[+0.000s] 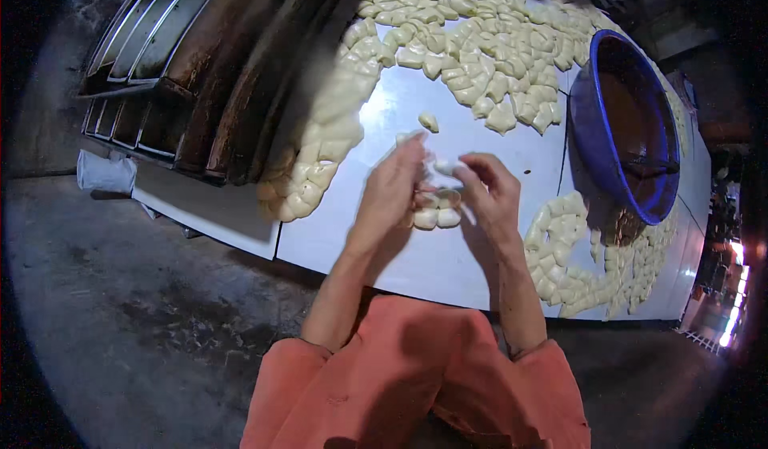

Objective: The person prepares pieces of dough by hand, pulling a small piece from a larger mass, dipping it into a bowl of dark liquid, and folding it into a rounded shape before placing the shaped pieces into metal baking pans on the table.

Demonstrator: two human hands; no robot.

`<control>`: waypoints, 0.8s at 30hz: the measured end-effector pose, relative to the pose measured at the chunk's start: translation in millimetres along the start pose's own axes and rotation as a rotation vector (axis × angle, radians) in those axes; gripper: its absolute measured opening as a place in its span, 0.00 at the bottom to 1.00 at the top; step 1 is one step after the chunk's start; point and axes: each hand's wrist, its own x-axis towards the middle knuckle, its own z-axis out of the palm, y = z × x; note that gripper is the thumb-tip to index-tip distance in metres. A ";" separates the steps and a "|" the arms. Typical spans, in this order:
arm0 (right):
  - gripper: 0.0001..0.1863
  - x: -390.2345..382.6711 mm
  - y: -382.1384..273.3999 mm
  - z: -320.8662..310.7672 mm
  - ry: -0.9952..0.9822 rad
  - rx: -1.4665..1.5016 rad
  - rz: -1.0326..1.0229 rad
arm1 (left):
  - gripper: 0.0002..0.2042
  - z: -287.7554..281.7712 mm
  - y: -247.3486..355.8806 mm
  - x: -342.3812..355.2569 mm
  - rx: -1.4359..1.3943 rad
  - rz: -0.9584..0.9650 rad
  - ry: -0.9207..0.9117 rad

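Observation:
My left hand, smeared by motion, is over the white tabletop, its fingers bent inward among pale dough pieces. My right hand is opposite, fingers curled and the thumb and index tips closed at a small pale dough piece between the two hands. Just below them a small cluster of smooth dough pieces sits on the table, partly hidden by my fingers. A single dough piece lies apart, a little beyond my left fingertips. What my left fingers touch is too blurred to make out.
Many joined dough pieces cover the far side of the white table, with more at left and right. A large blue basin with brown contents stands at right. Stacked metal tins are at upper left.

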 end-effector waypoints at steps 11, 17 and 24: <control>0.12 33.5 11.9 17.3 -0.176 -0.545 -0.179 | 0.15 -36.6 16.0 25.8 1.181 0.465 0.111; 0.18 53.5 18.9 -15.5 0.272 -0.516 -0.104 | 0.16 -28.4 34.8 27.5 1.226 0.495 0.186; 0.24 94.3 51.5 -58.6 0.258 -0.960 -0.381 | 0.16 31.4 28.1 95.5 1.267 0.789 -0.064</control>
